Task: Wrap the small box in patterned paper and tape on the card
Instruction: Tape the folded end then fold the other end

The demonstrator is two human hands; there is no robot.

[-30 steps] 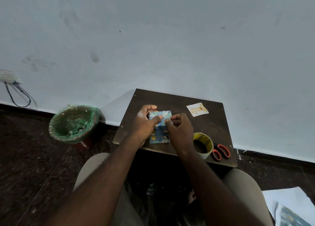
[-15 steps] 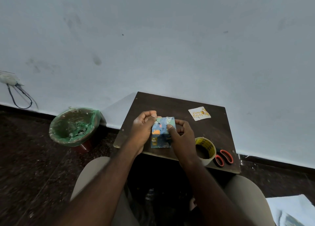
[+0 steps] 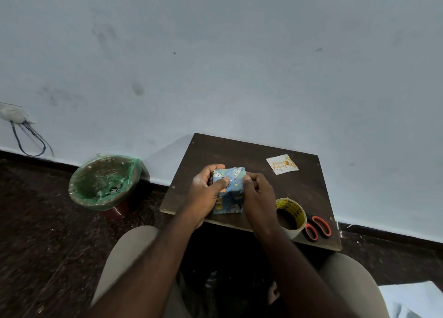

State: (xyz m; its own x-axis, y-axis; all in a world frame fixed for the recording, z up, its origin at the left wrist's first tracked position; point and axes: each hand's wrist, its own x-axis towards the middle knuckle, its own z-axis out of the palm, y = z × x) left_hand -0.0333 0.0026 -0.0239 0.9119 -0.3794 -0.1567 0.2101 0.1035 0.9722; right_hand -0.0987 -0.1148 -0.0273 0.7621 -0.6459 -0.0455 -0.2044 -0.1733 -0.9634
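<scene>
Wall socket point(image 3: 13, 113) with hanging cables at far left, low on the pale wall point(image 3: 215, 53). Below it, on the dark speckled floor point(image 3: 36, 221), stands a waste bin point(image 3: 105, 185) lined with a green bag.

At centre, a small dark desk point(image 3: 239, 149) is set against the wall, with the seated person's knees under its near edge. Just above the near half of the desk, the left hand point(image 3: 203, 195) grips the left side of the small box point(image 3: 227, 202), its thumb laid across the upper face. The box is already covered in blue patterned paper point(image 3: 233, 173). Its long axis runs away from the person, and the folded end flaps lie at the far end, between the two thumbs. The right hand point(image 3: 260, 200) closes on the right side, fingers point(image 3: 247, 179) curled and pinching the fold at the top corner.

Right of that hand, a tape roll point(image 3: 291, 218) stands near the front edge. The card point(image 3: 282, 164) lies flat farther back, apart from the box. Orange-handled scissors point(image 3: 317, 227) lie just beside the roll.

Judgement: the end fold is being held for taping. The right hand is nearer the tape and the card, so the left would have to hold the box alone. Loose sheets point(image 3: 412, 298) lie on the floor at lower right.
</scene>
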